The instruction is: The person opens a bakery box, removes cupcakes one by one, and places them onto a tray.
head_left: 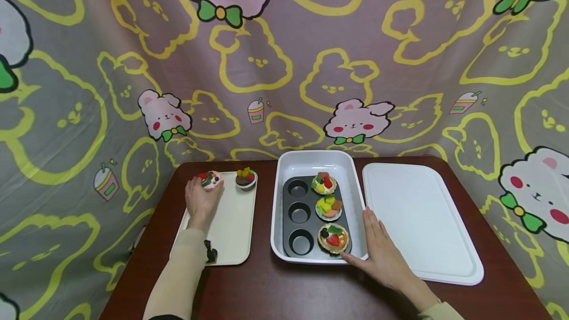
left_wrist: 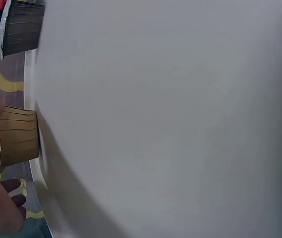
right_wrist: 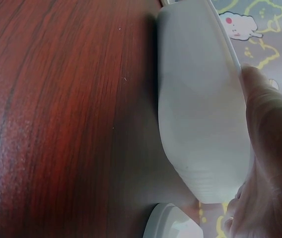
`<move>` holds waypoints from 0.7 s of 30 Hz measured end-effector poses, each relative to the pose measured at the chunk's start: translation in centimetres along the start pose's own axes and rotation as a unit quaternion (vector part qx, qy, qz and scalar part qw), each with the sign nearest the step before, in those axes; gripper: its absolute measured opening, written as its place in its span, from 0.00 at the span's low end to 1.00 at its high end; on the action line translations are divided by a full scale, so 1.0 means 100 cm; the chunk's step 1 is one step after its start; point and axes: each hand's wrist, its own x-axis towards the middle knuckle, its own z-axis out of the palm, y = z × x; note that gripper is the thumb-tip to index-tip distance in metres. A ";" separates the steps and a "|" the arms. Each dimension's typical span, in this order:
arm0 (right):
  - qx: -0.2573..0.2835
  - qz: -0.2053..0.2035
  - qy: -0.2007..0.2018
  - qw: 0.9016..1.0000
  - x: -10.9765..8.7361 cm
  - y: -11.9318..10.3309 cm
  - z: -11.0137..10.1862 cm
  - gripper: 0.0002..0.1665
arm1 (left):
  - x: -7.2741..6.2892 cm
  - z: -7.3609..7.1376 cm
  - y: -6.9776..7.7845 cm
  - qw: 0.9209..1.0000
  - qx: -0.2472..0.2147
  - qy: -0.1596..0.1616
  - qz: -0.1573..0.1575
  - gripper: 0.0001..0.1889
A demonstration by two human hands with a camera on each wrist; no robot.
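My left hand (head_left: 203,201) reaches over the cream tray (head_left: 233,221), thumb and fingers around a cupcake (head_left: 211,180) with pink topping. In the left wrist view, its brown paper cup (left_wrist: 19,135) stands on the tray, and the thumb touches the paper; some fingers hang apart from it. At the near right corner of a white basin (head_left: 277,201), my right hand (head_left: 386,253) rests with straight fingers along the side and the thumb at the front rim. Inside the basin lies a dark muffin pan (head_left: 312,221). Its right column holds a berry tart (head_left: 333,239) and two fruit-topped cakes (head_left: 329,207).
Another cupcake (head_left: 245,179) in a dark cup stands at the cream tray's far right corner. A dark object (head_left: 211,252), partly hidden by the left sleeve, lies near its front. To the right is a flat white board (head_left: 418,221). A patterned curtain (head_left: 293,63) borders the table.
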 end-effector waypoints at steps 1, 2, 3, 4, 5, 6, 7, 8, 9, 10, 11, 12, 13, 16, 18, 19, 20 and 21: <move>0.001 0.001 -0.001 1.000 0.000 0.000 0.000 0.77 | 0.000 -0.001 -0.001 1.000 0.016 -0.009 -0.001 0.46; 0.002 0.001 -0.002 1.000 -0.001 0.000 0.000 0.77 | 0.000 -0.002 -0.002 0.999 0.029 -0.015 -0.002 0.47; 0.002 0.000 -0.001 1.000 -0.001 0.000 0.000 0.77 | 0.001 -0.002 -0.003 0.999 0.042 -0.018 0.001 0.47; 0.004 -0.001 0.001 1.000 -0.001 0.000 0.000 0.76 | 0.001 -0.003 -0.004 0.998 0.052 -0.021 0.003 0.47; 0.005 -0.003 0.002 1.000 -0.001 0.000 0.001 0.76 | 0.001 -0.004 -0.005 0.998 0.062 -0.024 0.007 0.48; 0.008 -0.002 0.001 1.000 -0.001 0.000 0.001 0.76 | 0.002 -0.005 -0.006 0.997 0.070 -0.025 0.012 0.48; 0.011 -0.001 0.000 1.000 -0.001 0.000 0.001 0.76 | 0.003 -0.006 -0.008 0.996 0.078 -0.026 0.018 0.48; 0.011 -0.003 0.003 1.000 -0.001 0.001 0.001 0.76 | 0.004 -0.006 -0.009 0.996 0.085 -0.028 0.023 0.48; 0.010 -0.004 0.004 1.000 -0.001 0.001 0.002 0.75 | 0.004 -0.007 -0.010 0.995 0.092 -0.032 0.025 0.48; 0.011 -0.005 0.005 1.000 -0.001 0.001 0.002 0.75 | 0.004 -0.008 -0.010 0.994 0.100 -0.040 0.027 0.49; 0.010 -0.007 0.008 1.000 -0.001 0.001 0.002 0.75 | 0.004 -0.009 -0.011 0.992 0.109 -0.048 0.030 0.49; 0.010 -0.007 0.009 1.000 -0.002 0.000 0.002 0.75 | 0.005 -0.010 -0.011 0.991 0.117 -0.057 0.032 0.50; 0.009 -0.007 0.009 1.000 -0.002 0.001 0.002 0.75 | 0.005 -0.012 -0.011 0.990 0.123 -0.065 0.034 0.51; 0.010 -0.003 0.007 1.000 -0.001 0.000 0.002 0.76 | 0.005 -0.016 -0.009 0.988 0.130 -0.078 0.038 0.55; 0.012 0.001 0.001 1.000 0.000 0.000 0.002 0.76 | 0.005 -0.019 -0.007 0.988 0.127 -0.075 0.038 0.57; 0.013 0.002 -0.001 1.000 0.000 0.000 0.002 0.76 | 0.005 -0.021 -0.006 0.989 0.125 -0.070 0.038 0.58; 0.014 0.003 -0.002 1.000 0.000 0.000 0.002 0.76 | 0.005 -0.022 -0.003 0.990 0.123 -0.065 0.037 0.59; 0.014 0.004 -0.004 1.000 0.000 0.001 0.002 0.76 | 0.006 -0.023 -0.001 0.990 0.123 -0.060 0.039 0.60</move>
